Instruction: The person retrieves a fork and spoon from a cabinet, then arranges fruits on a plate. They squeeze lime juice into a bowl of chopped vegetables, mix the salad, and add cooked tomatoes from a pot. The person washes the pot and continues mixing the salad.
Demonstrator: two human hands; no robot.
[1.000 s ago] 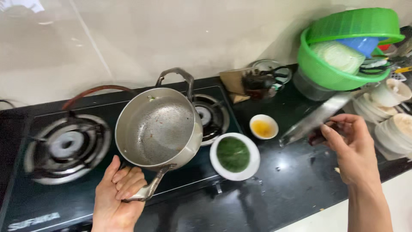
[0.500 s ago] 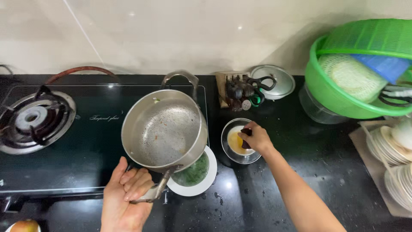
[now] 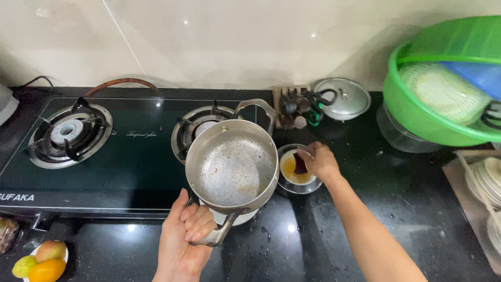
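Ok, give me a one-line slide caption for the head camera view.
Left hand holds a steel pot by its handle beside the gas stove; right hand grips a small bowl.

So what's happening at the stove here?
A person stands at a black counter beside a gas stove. The left hand grips one handle of an empty metal pot, holding it above a white dish. The right hand rests on a small bowl of yellow liquid, fingers at its rim.

stove [image 3: 130,172] front-left corner | white printed label [image 3: 16,197] | no packages, screens
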